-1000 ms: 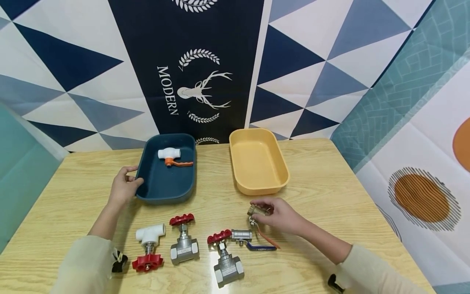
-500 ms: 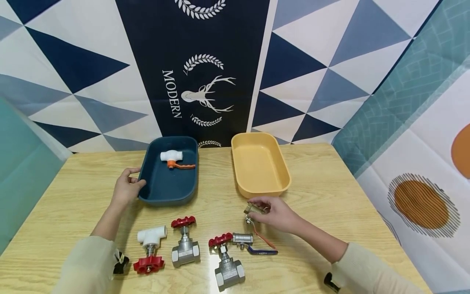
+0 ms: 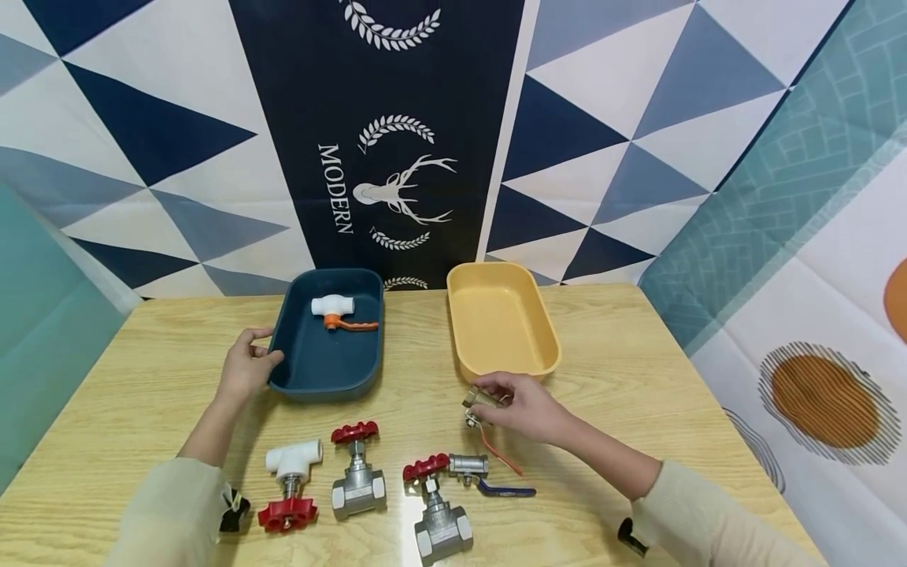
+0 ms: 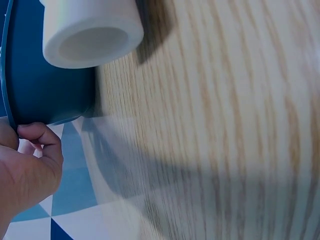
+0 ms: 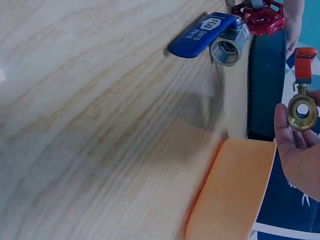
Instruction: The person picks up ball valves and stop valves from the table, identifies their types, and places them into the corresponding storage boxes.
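Left hand (image 3: 244, 366): pinched the left rim of the blue bin (image 3: 322, 361) towards its near end, well apart from the other hand.
Right hand (image 3: 531, 411): held the brass valve (image 3: 485, 398) between thumb and fingers, raised above the table (image 3: 418, 370).
Brass valve: sat just on the near side of the yellow bin (image 3: 499, 323), outside it, its red lever (image 3: 499, 451) trailing towards the near side.
Blue bin: stood far left, with the white-and-orange valve (image 3: 333, 307) lying on its floor, towards the far end.
Loose valves: on the near side, from left to right, lay the white valve with a red wheel (image 3: 293, 461), the left steel valve (image 3: 359, 490), the right steel valve (image 3: 442, 531) and, just beyond it, the blue-levered valve (image 3: 469, 465).
Grip risk: the brass body looked smooth and probably heavy for its size, so it might have twisted or slipped if the fingers loosened.
Lever risk: the long red lever could have caught the blue-levered valve if the hand dipped, or the yellow bin's near wall if it was carried low towards the far side.
Bin risk: a tug by the Left hand might have dragged the blue bin and set the white-and-orange valve sliding.
Sleeve risk: the left sleeve (image 3: 170, 512) lay near the white valve, and a careless sweep rightwards could have knocked it.
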`<state>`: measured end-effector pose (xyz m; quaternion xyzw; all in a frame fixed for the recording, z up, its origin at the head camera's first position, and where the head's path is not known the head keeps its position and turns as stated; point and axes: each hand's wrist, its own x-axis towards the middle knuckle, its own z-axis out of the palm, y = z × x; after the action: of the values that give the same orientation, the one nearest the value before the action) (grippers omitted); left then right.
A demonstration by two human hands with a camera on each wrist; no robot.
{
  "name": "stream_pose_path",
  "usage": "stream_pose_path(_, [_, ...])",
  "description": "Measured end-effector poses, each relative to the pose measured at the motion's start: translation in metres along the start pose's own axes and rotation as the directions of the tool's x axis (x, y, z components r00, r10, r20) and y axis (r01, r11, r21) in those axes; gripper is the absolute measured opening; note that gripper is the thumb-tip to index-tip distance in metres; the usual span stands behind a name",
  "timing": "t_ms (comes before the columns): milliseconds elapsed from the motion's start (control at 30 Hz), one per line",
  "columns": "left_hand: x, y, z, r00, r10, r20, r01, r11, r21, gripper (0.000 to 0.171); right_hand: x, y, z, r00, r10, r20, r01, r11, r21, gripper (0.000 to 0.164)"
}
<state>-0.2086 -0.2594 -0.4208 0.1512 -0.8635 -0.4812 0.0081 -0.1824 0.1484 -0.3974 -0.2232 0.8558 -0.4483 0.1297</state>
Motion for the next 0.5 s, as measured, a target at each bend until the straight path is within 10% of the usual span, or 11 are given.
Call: stream_pose_path(500, [-0.0015, -0.0037, 0.0016, 1.0, 0.012, -0.004, -0.012, 1.0, -0.005, 0.047, 0.0088, -0.0087, 0.0009, 1.0, -0.022, -0.017, 0.022, 1.0, -0.018, 0.039])
